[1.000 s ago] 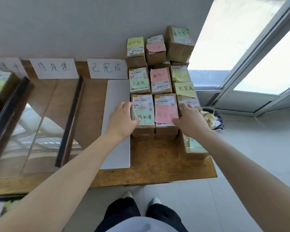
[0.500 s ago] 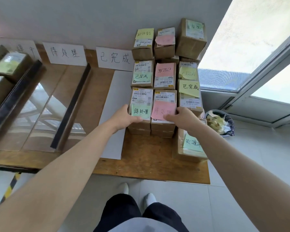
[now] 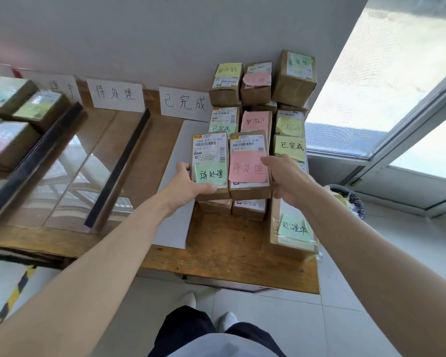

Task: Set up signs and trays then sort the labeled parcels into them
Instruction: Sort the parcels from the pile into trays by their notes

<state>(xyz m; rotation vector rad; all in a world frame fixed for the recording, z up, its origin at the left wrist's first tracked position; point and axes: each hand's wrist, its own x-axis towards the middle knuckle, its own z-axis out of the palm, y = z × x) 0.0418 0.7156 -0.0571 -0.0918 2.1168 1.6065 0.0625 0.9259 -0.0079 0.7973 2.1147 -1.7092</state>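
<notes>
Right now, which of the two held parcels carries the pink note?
The right parcel, gripped by the right hand: pink note. The left parcel, in the left hand, has a green note.

待处理 sign (image 3: 117,95); 已完成 sign (image 3: 184,103)

Leftmost sign (image 3: 62,88) half hidden by blurred parcels (image 3: 11,146), shipping label print (image 3: 210,151) unreadable
</notes>
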